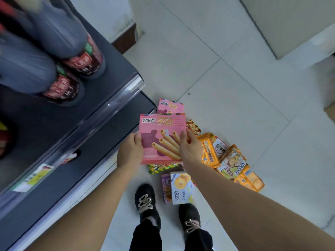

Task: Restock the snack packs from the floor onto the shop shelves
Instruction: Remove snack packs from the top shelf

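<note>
A pink egg-roll box [161, 134] is held flat above the floor pile, its printed face up. My left hand [131, 151] grips its lower left edge. My right hand [190, 147] lies on its right side, fingers spread over the face. A second pink box [170, 105] lies on the floor just beyond it. Orange biscuit packs [210, 151] and a white-and-orange pack [233, 165] lie to the right. A green-yellow pack [159, 167], a purple box [166, 187] and a white Landy box [181, 187] lie nearer my feet.
Dark shop shelves [90, 134] with clear plastic price rails run along the left; large bottles [72, 57] stand on the upper shelf. My two black shoes [146, 203] stand on the white tiled floor [235, 87]. A grey cabinet [290, 24] stands at the far right.
</note>
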The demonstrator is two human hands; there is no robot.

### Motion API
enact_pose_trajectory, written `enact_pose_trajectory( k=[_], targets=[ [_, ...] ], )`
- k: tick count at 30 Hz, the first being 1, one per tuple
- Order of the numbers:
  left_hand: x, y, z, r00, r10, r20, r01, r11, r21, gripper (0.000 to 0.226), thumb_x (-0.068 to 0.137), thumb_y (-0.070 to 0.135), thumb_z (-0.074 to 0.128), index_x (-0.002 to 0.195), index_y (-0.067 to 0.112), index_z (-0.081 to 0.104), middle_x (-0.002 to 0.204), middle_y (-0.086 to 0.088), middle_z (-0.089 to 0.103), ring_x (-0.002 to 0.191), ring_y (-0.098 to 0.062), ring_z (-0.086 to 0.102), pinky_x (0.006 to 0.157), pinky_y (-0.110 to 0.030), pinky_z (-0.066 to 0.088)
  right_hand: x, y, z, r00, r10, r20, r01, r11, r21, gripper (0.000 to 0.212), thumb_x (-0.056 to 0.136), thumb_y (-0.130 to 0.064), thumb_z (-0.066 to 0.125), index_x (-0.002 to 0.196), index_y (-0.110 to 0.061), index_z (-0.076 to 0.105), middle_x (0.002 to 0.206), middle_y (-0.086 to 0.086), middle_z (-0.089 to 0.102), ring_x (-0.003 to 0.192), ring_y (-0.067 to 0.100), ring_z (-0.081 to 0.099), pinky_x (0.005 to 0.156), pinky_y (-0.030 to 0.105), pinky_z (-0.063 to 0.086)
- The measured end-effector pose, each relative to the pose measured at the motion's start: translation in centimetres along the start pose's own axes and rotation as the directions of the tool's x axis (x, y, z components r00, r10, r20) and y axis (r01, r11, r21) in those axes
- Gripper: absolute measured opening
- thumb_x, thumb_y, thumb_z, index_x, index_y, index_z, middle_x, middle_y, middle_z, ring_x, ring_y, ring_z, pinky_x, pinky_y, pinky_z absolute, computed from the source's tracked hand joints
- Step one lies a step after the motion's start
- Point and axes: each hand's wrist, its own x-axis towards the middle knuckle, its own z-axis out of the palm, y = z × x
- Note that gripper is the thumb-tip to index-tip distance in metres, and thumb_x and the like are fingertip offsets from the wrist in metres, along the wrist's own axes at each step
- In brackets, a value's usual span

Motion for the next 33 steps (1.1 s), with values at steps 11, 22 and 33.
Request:
enact_pose_trajectory(
  k=[11,22,33],
  targets=[
    [-14.7,1.3,-8.6,0.967,-0.109,-0.231,0.031,0.947,-0.318,0.031,0.102,0.022,0.034,0.111,0.019,0.063,0.09,-0.003,0.067,0.083,-0.026,0.064,0.068,-0.037,0.051,-12.8,-8.3,-6.2,0.96,-0.228,0.161,0.242,0.967,-0.075,0.044,0.098,-0.048,0.042,0.135,-0.028,0.054,0.132,-0.005,0.061,0.121,0.019,0.056,0.096,0.036,0.049],
    [-28.6,-2.3,-17.5,0.803,-0.31,-0.508,-0.017,0.841,-0.541,0.035,0.099,0.012,0.039,0.115,0.022,0.068,0.094,-0.006,0.071,0.082,-0.026,0.061,0.069,-0.032,0.046,-27.6,-11.4,-5.8,0.793,-0.452,0.409,0.533,0.84,-0.104,0.035,0.099,-0.037,0.046,0.128,-0.026,0.062,0.119,-0.008,0.068,0.112,0.015,0.061,0.091,0.027,0.045],
    [-44.7,-13.7,-26.5,0.51,-0.619,-0.597,0.012,0.7,-0.714,0.039,0.098,0.008,0.035,0.12,0.023,0.063,0.093,-0.004,0.066,0.085,-0.028,0.057,0.07,-0.031,0.043,-46.8,-9.1,3.1,0.435,-0.608,0.664,0.808,0.59,0.01,0.024,0.097,-0.024,0.049,0.089,-0.017,0.07,0.085,0.001,0.065,0.084,0.016,0.056,0.072,0.027,0.037]
  ],
)
